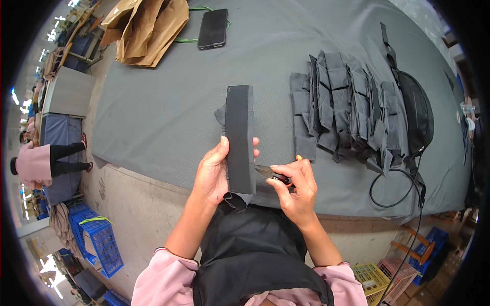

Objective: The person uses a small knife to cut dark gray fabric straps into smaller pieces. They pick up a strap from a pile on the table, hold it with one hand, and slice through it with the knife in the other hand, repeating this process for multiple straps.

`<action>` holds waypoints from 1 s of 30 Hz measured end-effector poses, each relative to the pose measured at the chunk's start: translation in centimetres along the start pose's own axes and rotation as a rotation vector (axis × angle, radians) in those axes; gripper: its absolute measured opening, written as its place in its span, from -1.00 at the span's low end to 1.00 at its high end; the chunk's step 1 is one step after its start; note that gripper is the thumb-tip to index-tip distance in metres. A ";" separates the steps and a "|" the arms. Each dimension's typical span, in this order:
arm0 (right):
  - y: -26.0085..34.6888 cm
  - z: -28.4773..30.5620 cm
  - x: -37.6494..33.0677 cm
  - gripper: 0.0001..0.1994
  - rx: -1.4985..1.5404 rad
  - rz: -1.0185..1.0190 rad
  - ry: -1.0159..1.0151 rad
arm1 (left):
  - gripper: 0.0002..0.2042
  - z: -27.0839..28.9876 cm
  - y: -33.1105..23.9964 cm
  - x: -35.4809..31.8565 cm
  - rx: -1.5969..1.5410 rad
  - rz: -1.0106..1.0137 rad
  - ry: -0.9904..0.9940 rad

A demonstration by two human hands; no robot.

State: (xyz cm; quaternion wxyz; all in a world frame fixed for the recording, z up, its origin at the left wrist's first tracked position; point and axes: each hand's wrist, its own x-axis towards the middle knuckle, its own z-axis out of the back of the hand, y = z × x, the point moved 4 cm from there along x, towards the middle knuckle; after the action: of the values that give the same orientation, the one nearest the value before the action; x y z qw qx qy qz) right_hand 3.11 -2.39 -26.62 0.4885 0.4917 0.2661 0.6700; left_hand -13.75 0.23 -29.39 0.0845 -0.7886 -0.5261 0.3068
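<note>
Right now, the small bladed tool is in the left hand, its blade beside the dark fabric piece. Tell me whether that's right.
The hand is wrong: the head view shows the small bladed tool in the right hand. Its blade is indeed beside the dark fabric piece.

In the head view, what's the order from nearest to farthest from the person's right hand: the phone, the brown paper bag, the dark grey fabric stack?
1. Dark grey fabric stack: ahead and right of the right hand.
2. Phone: ahead-left, toward the picture's top.
3. Brown paper bag: farther left, beyond the phone.
</note>
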 end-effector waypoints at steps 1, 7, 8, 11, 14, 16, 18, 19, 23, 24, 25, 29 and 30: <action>-0.1 0.0 -0.2 -0.77 0.005 -0.010 -0.001 | -0.60 0.0 0.0 0.0 0.010 0.002 -0.014; 0.0 0.0 -0.1 -0.75 0.026 -0.007 -0.017 | -0.59 -0.1 0.1 -0.2 0.072 0.019 -0.041; 0.1 0.0 -0.1 -0.75 0.027 -0.006 -0.021 | -0.59 -0.3 0.2 -0.3 0.080 0.027 -0.037; 0.1 0.0 -0.2 -0.75 -0.009 -0.002 -0.025 | -0.59 -0.4 0.2 -0.4 0.085 0.045 -0.038; 0.1 0.0 -0.5 -0.76 -0.045 0.021 -0.031 | -0.59 -0.3 0.3 -0.5 0.103 0.055 -0.053; 0.4 0.1 -0.5 -0.76 -0.084 0.047 -0.044 | -0.60 -0.3 0.3 -0.6 0.133 0.058 -0.070; 0.7 0.2 -0.6 -0.77 -0.104 0.063 -0.062 | -0.63 -0.3 0.2 -0.6 0.185 0.049 -0.104; 0.9 0.4 -0.6 -0.77 -0.103 0.066 -0.073 | -0.64 -0.4 0.2 -0.7 0.222 0.039 -0.130; 0.7 0.1 -1.0 -0.79 0.018 -0.042 -0.037 | -0.68 0.5 0.5 -0.3 0.237 0.017 -0.252; 0.5 0.1 -1.0 -0.79 0.048 -0.073 -0.043 | -0.66 0.8 0.8 -0.1 0.187 0.041 -0.187; 0.3 0.0 -1.1 -0.79 0.077 -0.105 -0.048 | -0.65 1.4 1.1 0.0 0.137 0.065 -0.123; 0.3 -0.9 -1.3 -0.77 0.180 -0.197 0.024 | -0.58 0.7 2.6 0.0 -0.210 0.208 0.131; 0.4 -1.3 -1.2 -0.76 0.216 -0.215 0.051 | -0.57 0.7 3.2 0.1 -0.285 0.243 0.164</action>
State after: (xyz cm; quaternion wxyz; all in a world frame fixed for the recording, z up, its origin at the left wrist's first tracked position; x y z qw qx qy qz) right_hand 1.78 -3.51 -27.28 0.4949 0.4928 0.4000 0.5935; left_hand -11.67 -1.17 -31.43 -0.0230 -0.8726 -0.4565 0.1722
